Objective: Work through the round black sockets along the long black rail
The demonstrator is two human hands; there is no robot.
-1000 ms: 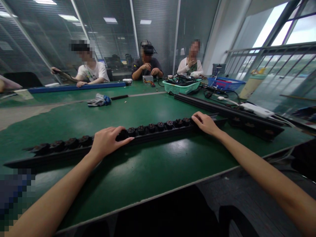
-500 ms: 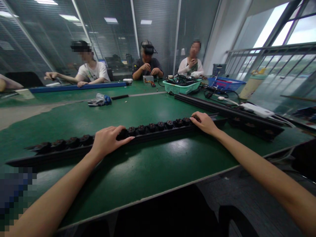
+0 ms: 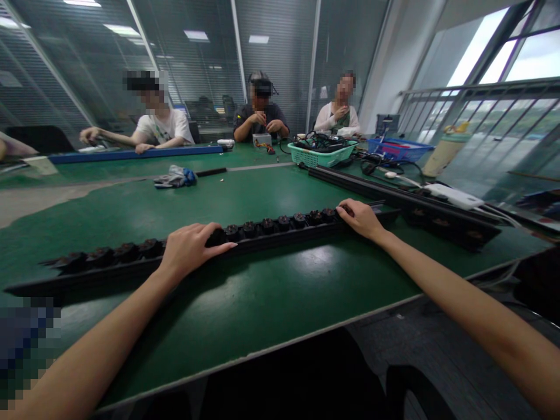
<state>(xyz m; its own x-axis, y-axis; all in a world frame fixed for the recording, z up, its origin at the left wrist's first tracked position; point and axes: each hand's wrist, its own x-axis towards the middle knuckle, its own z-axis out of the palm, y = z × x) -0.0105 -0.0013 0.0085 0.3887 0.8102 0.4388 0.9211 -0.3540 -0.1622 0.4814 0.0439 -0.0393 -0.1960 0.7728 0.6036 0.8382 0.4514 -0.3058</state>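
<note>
Black strip (image 3: 266,240): lies across the green table (image 3: 245,315) before you, from the frame's left edge to right of centre, round black modules (image 3: 268,226) lined along it.
Your left hand (image 3: 188,248): closed around the strip left of centre, thumb along its near side.
Your right hand (image 3: 361,219): curled over the row right of centre; you cannot tell whether it is clamped.
Far side: three people (image 3: 262,123) sit in the upper frame, a turquoise basket (image 3: 321,156) near them.
</note>
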